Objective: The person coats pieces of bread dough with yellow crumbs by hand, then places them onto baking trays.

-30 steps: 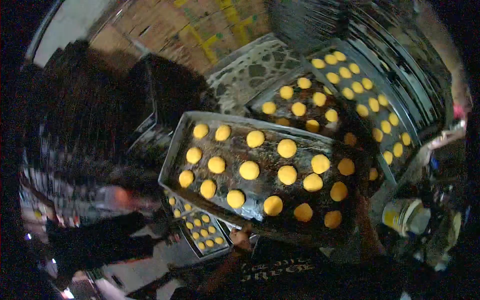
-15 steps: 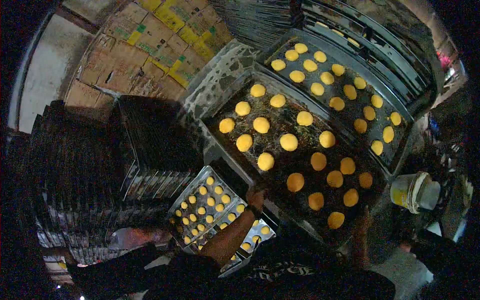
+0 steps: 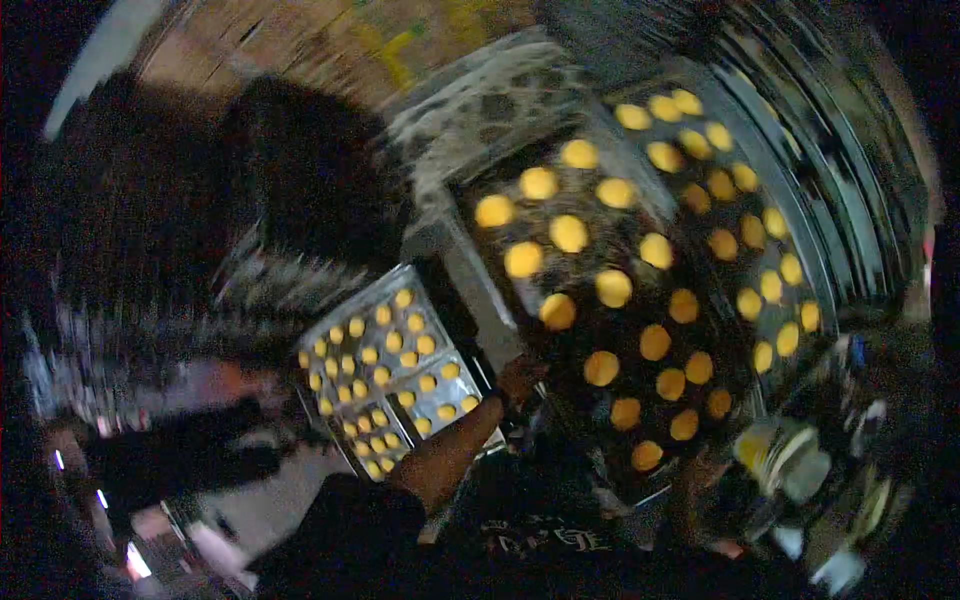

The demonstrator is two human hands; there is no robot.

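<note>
A large dark tray with several round yellow dough pieces lies in front of me. My left hand is at its near left corner, fingers wrapped round the rim. Low on the right, my right hand is at the tray's near edge, dark and blurred, its fingers hard to make out. Behind the large tray lies another tray with more yellow rounds. Left of my left forearm, smaller trays hold several small yellow rounds.
Dark stacked trays stand on the left, with flattened cardboard behind. A rack rises at the upper right. A bucket is at the lower right. Another person's dark sleeve shows at the lower left.
The view has turned and blurred. The large tray appears steeper and farther right in view, with my left hand still at its corner. The smaller trays show more fully.
</note>
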